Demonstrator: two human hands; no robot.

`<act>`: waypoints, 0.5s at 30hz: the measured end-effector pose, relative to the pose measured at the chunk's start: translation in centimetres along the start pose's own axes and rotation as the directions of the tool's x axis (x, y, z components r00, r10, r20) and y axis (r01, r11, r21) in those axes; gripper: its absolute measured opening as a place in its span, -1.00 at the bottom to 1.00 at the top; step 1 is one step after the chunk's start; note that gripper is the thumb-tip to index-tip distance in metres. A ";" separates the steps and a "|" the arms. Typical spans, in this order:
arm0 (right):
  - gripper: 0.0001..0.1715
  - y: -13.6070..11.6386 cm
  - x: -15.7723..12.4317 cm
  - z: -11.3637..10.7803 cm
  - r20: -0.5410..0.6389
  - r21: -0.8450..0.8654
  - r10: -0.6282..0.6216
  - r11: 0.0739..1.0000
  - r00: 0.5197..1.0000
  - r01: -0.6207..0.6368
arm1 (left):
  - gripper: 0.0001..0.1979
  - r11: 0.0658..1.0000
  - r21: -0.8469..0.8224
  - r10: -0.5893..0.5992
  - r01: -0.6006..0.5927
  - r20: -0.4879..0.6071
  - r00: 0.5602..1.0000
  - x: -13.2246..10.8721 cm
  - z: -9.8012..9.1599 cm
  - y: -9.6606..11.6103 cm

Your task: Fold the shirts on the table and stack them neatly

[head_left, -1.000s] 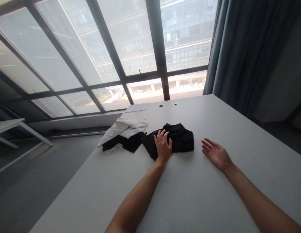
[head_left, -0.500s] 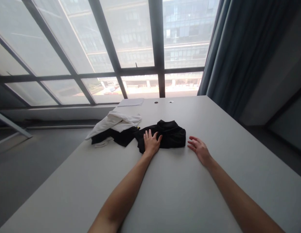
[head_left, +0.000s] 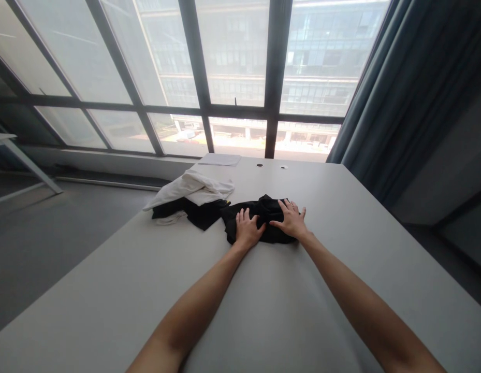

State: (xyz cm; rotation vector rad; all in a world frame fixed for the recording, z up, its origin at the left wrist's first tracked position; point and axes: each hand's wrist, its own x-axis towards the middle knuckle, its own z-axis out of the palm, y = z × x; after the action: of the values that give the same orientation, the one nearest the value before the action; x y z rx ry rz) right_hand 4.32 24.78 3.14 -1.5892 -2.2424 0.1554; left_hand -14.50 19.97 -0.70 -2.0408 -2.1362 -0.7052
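A crumpled black garment [head_left: 263,212] lies on the grey table [head_left: 263,311], a little beyond the middle. My left hand [head_left: 247,228] rests flat on its left part, fingers spread. My right hand [head_left: 291,219] lies flat on its right part, fingers stretched out too. Both hands press on the cloth without gripping it. Left of it, a white garment [head_left: 193,189] is draped over another black piece [head_left: 199,216].
A sheet of paper [head_left: 220,159] lies at the table's far edge near two cable holes [head_left: 259,165]. A big window and a grey-blue curtain [head_left: 383,103] stand behind. Another table's leg [head_left: 26,166] shows at far left over the dark floor.
My right hand has moved left from the bare table onto the black garment. My left hand has stayed on the cloth. The view has shifted.
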 end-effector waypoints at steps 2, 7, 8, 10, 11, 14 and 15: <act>-0.27 -0.5 1.5 -0.3 0.079 -0.014 0.019 1.000 0.997 -0.018 | -0.58 1.000 -0.013 0.014 -0.014 0.016 1.000 0.1 -0.1 -0.2; -0.72 0.9 4.8 -2.0 0.051 0.061 0.196 0.978 0.979 -0.199 | -0.55 0.996 -0.084 0.038 -0.038 -0.004 0.999 -0.1 -0.6 -0.1; -0.70 1.9 5.4 -2.5 0.002 0.122 0.245 0.962 0.970 -0.243 | -0.60 0.994 -0.100 0.045 -0.047 -0.023 0.999 -0.2 -0.7 0.1; -0.66 4.5 6.6 -3.8 -0.142 0.399 0.410 0.857 0.901 -0.327 | -0.74 0.988 -0.135 0.072 -0.080 -0.062 0.995 -0.4 -1.0 0.5; -0.62 6.0 7.0 -4.4 -0.211 0.539 0.490 0.780 0.846 -0.317 | -0.79 0.983 -0.156 0.089 -0.101 -0.078 0.993 -0.5 -1.1 0.7; -0.51 10.9 6.6 -6.1 -0.305 0.655 0.579 0.704 0.757 -0.275 | -0.83 0.958 -0.231 0.158 -0.171 -0.075 0.985 -0.8 -1.1 1.4; -0.49 12.4 5.9 -6.3 -0.319 0.644 0.585 0.711 0.746 -0.282 | -0.82 0.947 -0.253 0.192 -0.199 -0.053 0.980 -0.9 -1.0 1.6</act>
State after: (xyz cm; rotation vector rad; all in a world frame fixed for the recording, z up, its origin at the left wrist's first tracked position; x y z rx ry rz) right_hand 15.94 33.77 6.59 -1.5659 -1.2046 0.4346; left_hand -13.15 18.75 0.23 -2.3140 -1.8747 -1.0189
